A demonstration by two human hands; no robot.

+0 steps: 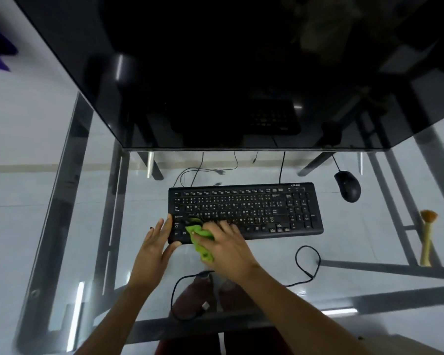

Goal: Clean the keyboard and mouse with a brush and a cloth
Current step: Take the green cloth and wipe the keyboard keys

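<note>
Keyboard [245, 210], on glass table [62, 201]: right hand [224, 248] clutching green cloth [200, 242] at its near-left keys; left hand [155, 242] splayed, bracing left edge.

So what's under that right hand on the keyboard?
A green cloth, bunched beneath the right hand and pressed on the keyboard's lower-left keys. Its tail hangs over the front edge. The keys beneath hand and cloth are covered, so their state is unseen.
</note>
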